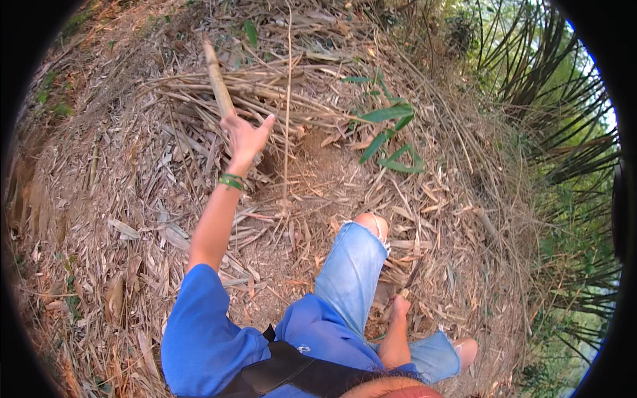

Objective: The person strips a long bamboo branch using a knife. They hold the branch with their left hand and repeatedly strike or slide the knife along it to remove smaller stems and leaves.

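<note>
My left hand point(245, 138) is stretched out at the upper left, its thumb spread wide. Its fingers meet the near end of a thick, pale bamboo piece point(217, 78), but they do not visibly wrap round it. Under and beside this piece lies a heap of thin dry sticks point(265, 89). Lower right, by my bent knee, my right hand point(399, 308) is closed round the light handle of a knife point(414, 274). Its narrow dark blade points away from me. Part of the handle is hidden inside the fist.
Dry bamboo leaves point(126, 229) cover the sloping ground. A thin upright stem point(288, 113) rises just right of my left hand. Green leaves point(388, 119) on a sprig stand beyond it. Dense bamboo stems point(557, 126) line the right side. My knee point(370, 227) shows through torn jeans.
</note>
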Available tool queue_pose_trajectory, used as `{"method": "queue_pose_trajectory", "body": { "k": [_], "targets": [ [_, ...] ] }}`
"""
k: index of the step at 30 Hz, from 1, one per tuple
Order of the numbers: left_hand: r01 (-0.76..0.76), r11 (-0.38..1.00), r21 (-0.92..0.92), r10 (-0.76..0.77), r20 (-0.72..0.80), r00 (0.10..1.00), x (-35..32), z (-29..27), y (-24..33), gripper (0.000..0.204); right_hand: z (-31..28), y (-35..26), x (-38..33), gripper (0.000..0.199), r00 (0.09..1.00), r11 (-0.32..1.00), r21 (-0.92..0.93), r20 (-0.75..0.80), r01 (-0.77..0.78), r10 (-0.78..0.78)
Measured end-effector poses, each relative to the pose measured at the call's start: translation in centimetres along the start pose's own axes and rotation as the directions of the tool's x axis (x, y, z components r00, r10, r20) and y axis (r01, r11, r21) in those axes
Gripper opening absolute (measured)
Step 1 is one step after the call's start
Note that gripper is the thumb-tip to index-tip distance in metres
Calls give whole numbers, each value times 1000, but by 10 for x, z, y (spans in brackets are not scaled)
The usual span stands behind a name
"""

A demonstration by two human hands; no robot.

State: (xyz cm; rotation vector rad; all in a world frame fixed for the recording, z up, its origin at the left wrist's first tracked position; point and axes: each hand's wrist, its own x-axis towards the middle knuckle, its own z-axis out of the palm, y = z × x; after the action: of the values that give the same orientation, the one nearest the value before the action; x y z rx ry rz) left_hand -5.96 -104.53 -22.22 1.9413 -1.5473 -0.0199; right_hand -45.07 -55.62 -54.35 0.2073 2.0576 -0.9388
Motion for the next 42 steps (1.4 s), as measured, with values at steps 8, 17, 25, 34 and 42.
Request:
{"method": "queue_pose_trajectory", "body": {
  "k": [8,17,25,34,42],
  "targets": [
    [530,693,-489,-90,670,737,-47,33,22,61,6,-5,-10,5,999,994,112,53,-11,5],
    [188,467,-864,156,290,944,-138,23,199,22,-5,-25,-18,17,995,994,-108,-94,25,-35],
    [-80,339,-938,549,128,826,-248,-29,315,23,-30,-36,10,25,966,972,-73,-119,221,-229],
    [-208,449,-869,555,89,827,-179,-14,398,23,-89,-122,-28,32,937,952,37,-192,305,-292],
    [-401,650,-645,599,111,793,-38,78,639,39,-147,-125,-69,17,867,890,207,-395,407,-305]
  ]
}}
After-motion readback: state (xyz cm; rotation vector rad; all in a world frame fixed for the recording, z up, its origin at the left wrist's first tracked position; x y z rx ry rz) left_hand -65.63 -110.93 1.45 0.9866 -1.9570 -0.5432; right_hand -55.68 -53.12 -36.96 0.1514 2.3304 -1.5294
